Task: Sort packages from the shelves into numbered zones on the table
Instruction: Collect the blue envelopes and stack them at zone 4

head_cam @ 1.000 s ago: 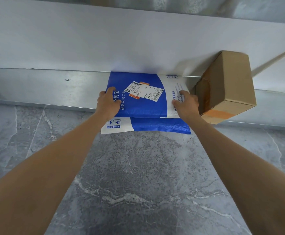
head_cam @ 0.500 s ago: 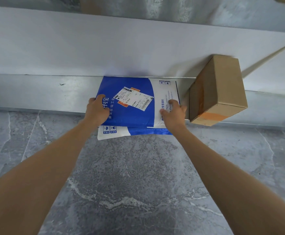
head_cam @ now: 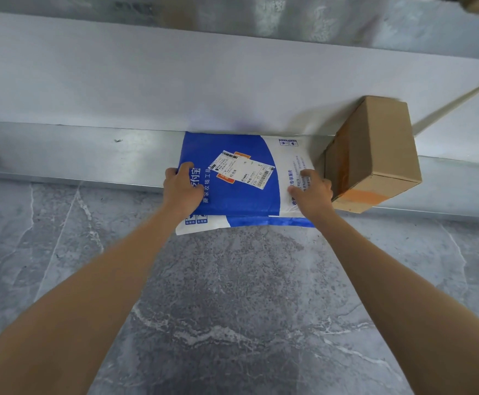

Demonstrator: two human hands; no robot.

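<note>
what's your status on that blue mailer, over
Left hand and right hand grip the top mailer by its sides. Second mailer lies under it. Cardboard box close beside right hand.

Grey veined stone floor (head_cam: 232, 309)

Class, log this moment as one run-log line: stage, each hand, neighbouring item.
stage: pickup at shelf | left hand grips blue-and-white mailer left edge | right hand grips right edge | cardboard box beside mailer's right

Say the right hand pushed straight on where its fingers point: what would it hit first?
Probably the white back panel behind the package; the cardboard box sits beside the right hand, off that line.
</note>
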